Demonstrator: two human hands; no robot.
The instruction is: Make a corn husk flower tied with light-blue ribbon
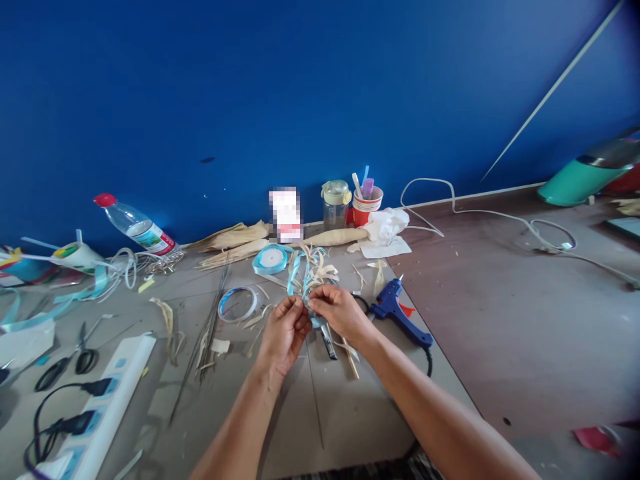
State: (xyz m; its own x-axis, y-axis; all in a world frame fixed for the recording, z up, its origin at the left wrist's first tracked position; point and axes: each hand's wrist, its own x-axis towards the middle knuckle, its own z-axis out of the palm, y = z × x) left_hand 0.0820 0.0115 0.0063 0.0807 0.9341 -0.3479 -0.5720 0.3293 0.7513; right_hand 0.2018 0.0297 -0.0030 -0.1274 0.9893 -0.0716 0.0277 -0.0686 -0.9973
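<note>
My left hand and my right hand meet over the grey mat, both with fingers pinched on a small bundle of pale dried leaf strips and light blue ribbon. The ribbon runs back to a blue ribbon spool lying flat just behind the bundle. Loose husk strips lie further back. What sits exactly between the fingertips is hidden.
A blue glue gun lies right of my right hand. A tape ring, thin wires, scissors and a white power strip are to the left. A plastic bottle, jar and red cup stand by the blue wall.
</note>
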